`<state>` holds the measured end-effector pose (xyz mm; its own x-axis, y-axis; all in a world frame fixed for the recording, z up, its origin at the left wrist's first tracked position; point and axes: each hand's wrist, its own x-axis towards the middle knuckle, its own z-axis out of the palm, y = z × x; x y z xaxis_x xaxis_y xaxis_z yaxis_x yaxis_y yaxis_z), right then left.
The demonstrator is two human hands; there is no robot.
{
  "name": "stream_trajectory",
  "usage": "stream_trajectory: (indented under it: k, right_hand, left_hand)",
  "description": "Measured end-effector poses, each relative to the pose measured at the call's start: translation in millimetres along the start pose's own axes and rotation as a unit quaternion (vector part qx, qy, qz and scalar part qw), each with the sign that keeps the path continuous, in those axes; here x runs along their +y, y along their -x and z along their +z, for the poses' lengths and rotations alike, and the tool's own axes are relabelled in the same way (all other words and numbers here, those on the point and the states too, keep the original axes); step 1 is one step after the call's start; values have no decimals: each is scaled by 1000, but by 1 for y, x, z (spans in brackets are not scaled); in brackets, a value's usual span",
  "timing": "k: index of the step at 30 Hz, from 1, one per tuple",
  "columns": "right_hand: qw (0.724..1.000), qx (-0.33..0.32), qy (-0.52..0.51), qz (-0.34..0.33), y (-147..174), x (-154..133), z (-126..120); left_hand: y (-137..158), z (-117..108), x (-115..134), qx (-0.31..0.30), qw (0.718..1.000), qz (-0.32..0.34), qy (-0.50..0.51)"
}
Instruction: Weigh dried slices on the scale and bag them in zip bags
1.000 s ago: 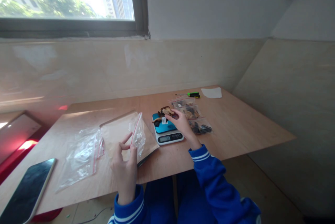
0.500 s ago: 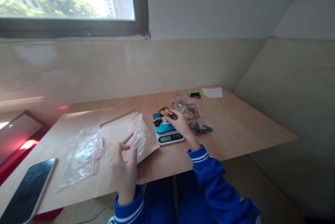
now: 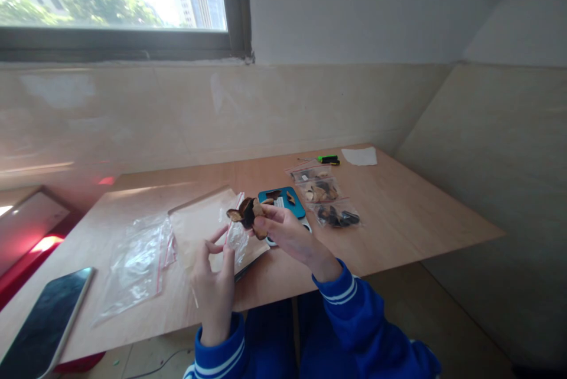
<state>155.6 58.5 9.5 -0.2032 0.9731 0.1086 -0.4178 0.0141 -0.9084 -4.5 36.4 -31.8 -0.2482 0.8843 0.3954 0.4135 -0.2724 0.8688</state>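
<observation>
Pinched in the right hand (image 3: 295, 236), mushrooms (image 3: 247, 213) are best steadied above the plastic bag (image 3: 240, 244), clasped by the left hand (image 3: 215, 284) near the tabletop's (image 3: 398, 213) front edge.

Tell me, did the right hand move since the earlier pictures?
Yes. Against the scale, the right hand has moved left and nearer the person, toward the left hand.

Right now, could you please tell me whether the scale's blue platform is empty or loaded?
Loaded: brown pieces lie on the blue platform, separate from the clump in the right hand.
</observation>
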Motion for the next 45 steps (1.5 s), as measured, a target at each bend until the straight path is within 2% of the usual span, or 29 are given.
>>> stream_trajectory:
  k: [3, 7, 9, 11, 13, 16, 20, 23, 26, 30, 33, 37, 39, 42, 44, 45]
  right_hand:
    - [1000, 4, 19, 21, 3, 6, 9]
    - [997, 14, 59, 38, 4, 16, 5]
    - [995, 7, 87, 52, 4, 23, 2]
    - [989, 6, 133, 63, 3, 30, 1]
    - [979, 14, 192, 66, 1, 34, 2]
    - [960, 38, 272, 62, -1, 32, 5]
    - [928, 70, 365, 28, 1, 18, 9]
    - [903, 57, 425, 0, 3, 9, 12]
    - [903, 57, 426, 1, 0, 11, 13]
    - [932, 119, 342, -5, -9, 25, 10]
    - [956, 140, 257, -6, -13, 38, 11]
    - [959, 170, 225, -15, -13, 46, 20]
    - [964, 159, 211, -12, -11, 44, 26]
    - [981, 98, 170, 7, -5, 32, 36]
    - [985, 52, 165, -20, 1, 21, 38]
    - [981, 34, 181, -54, 4, 16, 37]
  left_hand:
    - [2, 0, 0, 23, 999, -10, 31]
    - [4, 2, 7, 91, 991, -16, 99]
    - [6, 3, 10, 106, 987, -13, 121]
    - [7, 4, 11, 90, 986, -9, 141]
    - [8, 6, 10, 48, 989, 7, 143]
    - [6, 5, 7, -15, 993, 63, 94]
    - [3, 2, 5, -23, 986, 163, -19]
    - [3, 2, 7, -45, 974, 221, -32]
    - [5, 4, 9, -88, 968, 236, -22]
    - [9, 7, 12, -91, 970, 226, 16]
    - [12, 10, 15, -48, 973, 221, 36]
    - [15, 13, 15, 14, 987, 151, 50]
    - [15, 13, 13, 42, 991, 113, 59]
    - [12, 11, 11, 90, 990, 69, 88]
    - [9, 9, 13, 131, 983, 40, 118]
    - [7, 7, 14, 151, 979, 29, 132]
